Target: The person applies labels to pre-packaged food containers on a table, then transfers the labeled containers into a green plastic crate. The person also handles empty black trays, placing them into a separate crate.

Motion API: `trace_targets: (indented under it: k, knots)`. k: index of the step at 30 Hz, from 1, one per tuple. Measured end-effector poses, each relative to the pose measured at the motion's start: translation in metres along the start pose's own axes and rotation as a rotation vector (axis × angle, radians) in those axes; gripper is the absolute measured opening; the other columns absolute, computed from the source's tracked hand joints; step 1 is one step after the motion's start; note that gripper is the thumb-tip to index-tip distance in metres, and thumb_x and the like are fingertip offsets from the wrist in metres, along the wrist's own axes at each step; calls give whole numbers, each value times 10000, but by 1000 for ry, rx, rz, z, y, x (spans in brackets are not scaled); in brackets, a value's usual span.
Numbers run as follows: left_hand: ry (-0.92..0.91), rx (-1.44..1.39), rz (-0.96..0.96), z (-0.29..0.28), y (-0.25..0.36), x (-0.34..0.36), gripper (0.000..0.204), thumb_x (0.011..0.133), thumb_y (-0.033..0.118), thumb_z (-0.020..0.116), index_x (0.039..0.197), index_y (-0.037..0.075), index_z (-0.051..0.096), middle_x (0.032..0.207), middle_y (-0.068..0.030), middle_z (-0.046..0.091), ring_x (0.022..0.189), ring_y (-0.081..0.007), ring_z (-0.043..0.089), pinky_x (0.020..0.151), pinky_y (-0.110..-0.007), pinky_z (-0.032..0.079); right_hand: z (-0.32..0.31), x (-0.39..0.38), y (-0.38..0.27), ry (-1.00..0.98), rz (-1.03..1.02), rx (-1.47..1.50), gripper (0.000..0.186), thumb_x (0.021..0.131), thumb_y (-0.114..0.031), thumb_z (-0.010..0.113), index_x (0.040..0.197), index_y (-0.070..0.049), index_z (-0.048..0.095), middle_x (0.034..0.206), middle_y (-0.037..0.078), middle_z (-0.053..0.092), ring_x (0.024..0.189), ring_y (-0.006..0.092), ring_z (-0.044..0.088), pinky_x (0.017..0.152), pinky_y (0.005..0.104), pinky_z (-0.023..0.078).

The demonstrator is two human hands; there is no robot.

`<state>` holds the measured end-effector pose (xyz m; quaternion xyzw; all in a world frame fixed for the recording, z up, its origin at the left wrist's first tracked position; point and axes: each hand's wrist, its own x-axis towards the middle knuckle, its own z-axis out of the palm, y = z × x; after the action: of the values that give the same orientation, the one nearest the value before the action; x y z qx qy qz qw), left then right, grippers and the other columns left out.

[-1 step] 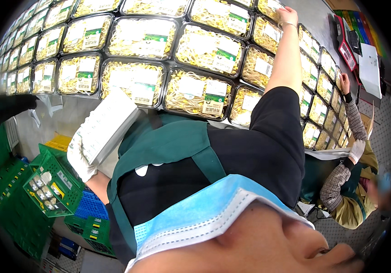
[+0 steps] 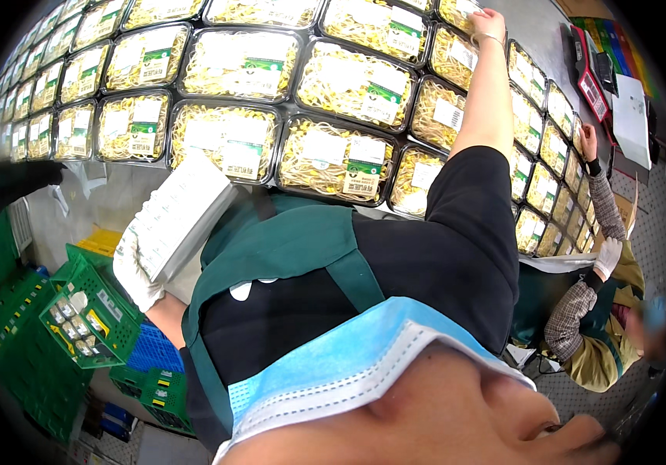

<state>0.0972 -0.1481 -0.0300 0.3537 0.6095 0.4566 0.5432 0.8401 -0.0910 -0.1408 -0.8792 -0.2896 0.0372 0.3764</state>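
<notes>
At nine o'clock the gloved left hand [image 2: 137, 267] grips a white block [image 2: 182, 217], print too faint; at one, the right hand [image 2: 488, 27], finger spacing unclear, reaches onto a cut-off sprout tray [image 2: 455, 12]; green-and-white printed labels [image 2: 366, 159] near twelve

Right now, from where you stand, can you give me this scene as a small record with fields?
Left grip: white-gloved, holding a white block
Right grip: bare, at a far sprout pack; firmness of hold unclear
Other packs: set in rows, with green-and-white labels
Lower left: green crate with small packages inside
Right side: another person beside the packs
</notes>
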Motion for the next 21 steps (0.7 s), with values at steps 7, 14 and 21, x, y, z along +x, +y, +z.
trace_targets:
  k: [7,14,21]
  knots:
    - [48,9,-12,3,-2,-17,255,757,99,521,932,-85,535,892,-142,580,782,-185,564,705,-267,439,-43,-98,-132,54,9,-640,355,682,-273,541,982,-83,531,927,157,571,883,283,541,780,352,415]
    - [-12,-46,-23,4,-5,-16,240,758,80,514,928,-88,537,892,-146,582,770,-175,568,704,-257,443,-83,-64,10,-133,16,373,463,645,-92,659,1039,50,462,978,139,554,911,204,538,800,276,414]
    - [-135,-9,32,0,1,-10,223,754,74,536,915,-80,547,872,-132,591,741,-157,575,671,-234,454,-61,-132,3,-292,-168,292,338,700,-52,599,1016,-15,486,1013,111,540,992,185,492,822,264,397]
